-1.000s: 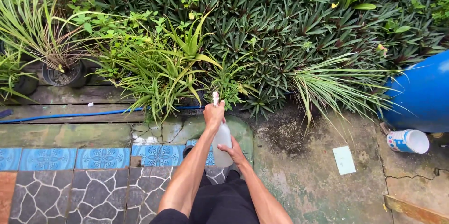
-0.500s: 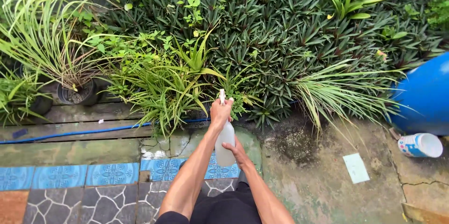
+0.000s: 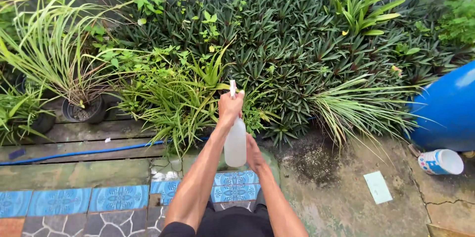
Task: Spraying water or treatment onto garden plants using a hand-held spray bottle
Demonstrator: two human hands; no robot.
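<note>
A translucent white spray bottle (image 3: 235, 143) is held out in front of me, its nozzle pointing at the green and purple plants (image 3: 277, 44). My left hand (image 3: 230, 107) is wrapped around the spray head at the top. Lower down on the right side of the bottle, my right hand (image 3: 255, 155) cups its body. Long-leaved grassy plants (image 3: 178, 98) grow just beyond the nozzle.
A blue barrel (image 3: 448, 113) stands at the right, with a white and blue cup (image 3: 440, 161) lying beside it. A blue hose (image 3: 74, 153) runs along the wooden boards at left near a black pot (image 3: 83, 110). A pale paper sheet (image 3: 378, 186) lies on the concrete.
Both hands and the bottle have risen a little toward the plants. The view has tilted up, so a metal fence now shows at the top.
</note>
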